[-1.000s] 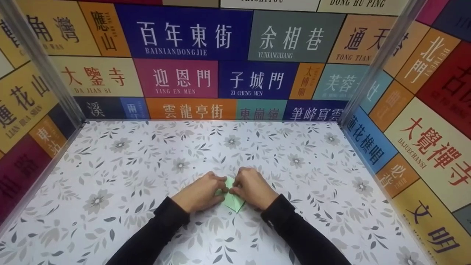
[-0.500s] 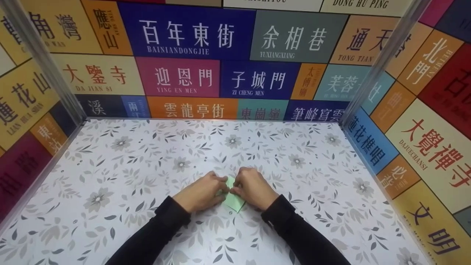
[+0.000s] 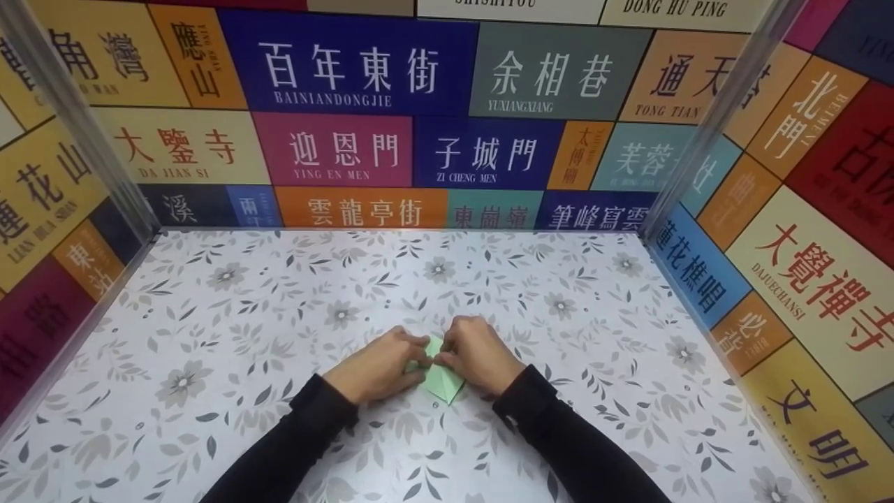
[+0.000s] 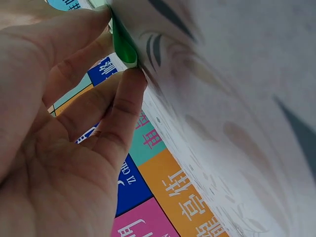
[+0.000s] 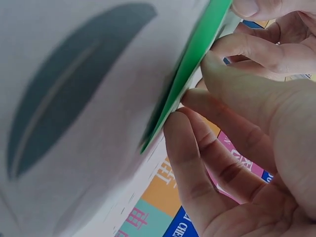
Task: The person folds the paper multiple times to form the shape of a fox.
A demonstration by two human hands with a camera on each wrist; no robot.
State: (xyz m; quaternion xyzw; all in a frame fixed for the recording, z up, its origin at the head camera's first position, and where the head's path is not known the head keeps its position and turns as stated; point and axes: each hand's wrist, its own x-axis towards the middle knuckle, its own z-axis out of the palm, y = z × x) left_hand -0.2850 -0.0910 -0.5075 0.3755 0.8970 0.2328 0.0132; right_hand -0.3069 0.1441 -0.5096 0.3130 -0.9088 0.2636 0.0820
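A small piece of folded light green paper (image 3: 443, 385) lies on the table, its pointed corner toward the person. From the left, my left hand (image 3: 380, 367) pinches its edge between thumb and fingers. My right hand (image 3: 483, 356) grips the opposite side, thumb and fingertips close to the left hand's. The left wrist view shows a curled fold of the paper (image 4: 124, 49) by the fingertips. Seen from the right wrist, the paper's edge (image 5: 195, 54) runs as a thin strip under the fingertips. Both hands cover much of the paper's middle.
The table (image 3: 293, 300) has a white cover printed with grey flowers and leaves. Panels with coloured name signs stand at the back (image 3: 349, 63), left (image 3: 42, 181) and right (image 3: 789, 272). Black sleeves (image 3: 293, 447) cover both forearms.
Both hands stay at nearly the same place on the green paper. The head view shifts slightly; the paper's lower crease shows a little more clearly than half a second ago.
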